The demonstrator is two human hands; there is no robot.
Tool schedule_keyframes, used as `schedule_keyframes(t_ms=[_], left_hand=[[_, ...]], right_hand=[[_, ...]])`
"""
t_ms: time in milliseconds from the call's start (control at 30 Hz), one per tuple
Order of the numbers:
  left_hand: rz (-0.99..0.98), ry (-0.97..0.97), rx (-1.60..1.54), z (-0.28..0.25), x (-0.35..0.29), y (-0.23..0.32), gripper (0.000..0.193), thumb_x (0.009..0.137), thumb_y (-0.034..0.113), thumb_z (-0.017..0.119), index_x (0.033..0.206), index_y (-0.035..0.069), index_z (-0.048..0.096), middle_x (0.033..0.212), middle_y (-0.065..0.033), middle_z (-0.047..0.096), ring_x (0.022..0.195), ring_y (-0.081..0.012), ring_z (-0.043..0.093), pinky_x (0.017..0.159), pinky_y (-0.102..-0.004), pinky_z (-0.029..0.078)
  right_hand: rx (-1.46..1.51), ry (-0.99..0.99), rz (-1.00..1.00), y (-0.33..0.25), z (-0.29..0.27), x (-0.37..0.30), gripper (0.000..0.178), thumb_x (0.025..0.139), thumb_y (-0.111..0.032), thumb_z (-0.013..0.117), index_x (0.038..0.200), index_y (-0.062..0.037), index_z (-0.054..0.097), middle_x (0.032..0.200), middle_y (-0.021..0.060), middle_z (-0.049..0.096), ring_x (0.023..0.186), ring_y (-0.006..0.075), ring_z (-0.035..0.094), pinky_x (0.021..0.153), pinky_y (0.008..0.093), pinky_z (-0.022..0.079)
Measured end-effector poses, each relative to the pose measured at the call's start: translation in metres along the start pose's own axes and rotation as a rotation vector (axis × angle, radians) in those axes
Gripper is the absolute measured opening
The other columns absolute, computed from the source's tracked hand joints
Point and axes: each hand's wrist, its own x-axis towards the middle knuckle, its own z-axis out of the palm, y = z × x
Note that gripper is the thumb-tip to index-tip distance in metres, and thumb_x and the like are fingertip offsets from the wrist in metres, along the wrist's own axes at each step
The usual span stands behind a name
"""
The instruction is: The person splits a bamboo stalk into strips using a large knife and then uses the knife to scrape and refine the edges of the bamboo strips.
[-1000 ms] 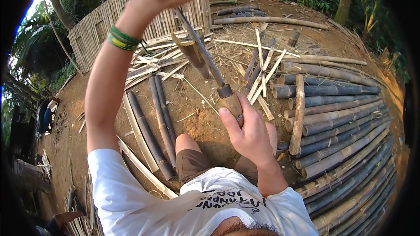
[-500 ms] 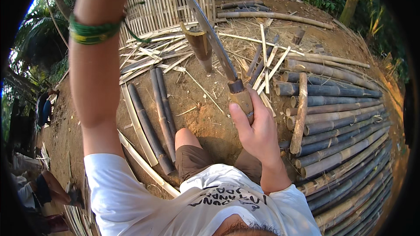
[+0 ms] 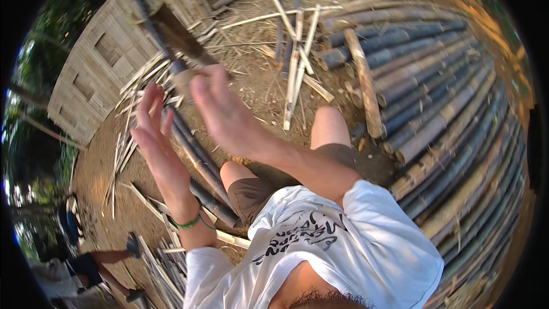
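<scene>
A person's left hand is spread and empty; beside it, the right is wrapped around the wooden handle of a long knife, apparently keeping fingers off the blade. At right, a short log crosses stacked bamboo poles, perhaps as a stop. The left hand, out of frame half a second earlier, has dropped.

Hands near each other; right grips long-bladed tool.

Blur across the long knife and right-hand fingers
</scene>
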Motion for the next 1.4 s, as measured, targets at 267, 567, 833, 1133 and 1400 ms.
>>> schedule_keyframes(t_ms=[267,567,833,1133,1400], left_hand=[[0.071,0.202,0.332,-0.007,0.024,-0.07,0.035,0.096,0.026,0.075,0.113,-0.002,0.062,0.082,-0.0077,0.073,0.072,-0.0117,0.067,0.064,-0.0263,0.051],[-0.051,-0.088,0.463,-0.112,0.041,-0.042,0.025,0.093,0.019,0.078,0.105,0.0,0.067,0.08,0.0034,0.062,0.068,-0.0033,0.051,0.059,-0.0225,0.042],[0.004,-0.242,0.637,-0.12,0.062,-0.021,0.038,0.085,0.023,0.082,0.111,-0.002,0.068,0.082,-0.0035,0.066,0.076,-0.0101,0.053,0.073,-0.0304,0.049],[0.024,-0.205,0.663,-0.118,0.078,-0.021,0.038,0.083,0.027,0.082,0.105,-0.001,0.068,0.073,-0.0067,0.06,0.068,-0.0149,0.051,0.069,-0.0335,0.046],[0.11,-0.196,0.705,-0.104,0.102,-0.012,0.035,0.086,0.024,0.081,0.105,-0.002,0.067,0.076,-0.0029,0.06,0.071,-0.0105,0.051,0.067,-0.0324,0.046]], right_hand=[[-0.087,-0.186,-0.034,0.048,-0.039,0.004,0.071,0.106,-0.061,0.037,0.135,0.0005,0.059,0.134,0.0166,0.048,0.13,0.0311,0.045,0.114,0.0432,0.034],[-1.657,0.64,0.845,0.241,-0.393,-0.147,0.091,0.074,-0.046,0.086,0.139,-0.0006,0.041,0.122,0.0211,0.063,0.118,0.0401,0.06,0.099,0.0483,0.051],[-1.23,0.584,1.456,0.244,-0.442,-0.136,0.104,0.067,-0.037,0.085,0.15,0.0014,0.035,0.137,0.0262,0.058,0.118,0.0352,0.064,0.101,0.0478,0.051],[-0.398,0.741,0.803,0.188,-0.377,-0.108,0.076,0.075,-0.026,0.086,0.133,0.0108,0.054,0.132,0.0209,0.06,0.111,0.0307,0.061,0.094,0.0429,0.048],[-0.506,0.415,-0.211,-0.056,-0.255,0.005,0.053,0.081,-0.011,0.079,0.125,0.0034,0.055,0.102,0.0108,0.066,0.085,0.018,0.063,0.078,0.0311,0.052]])
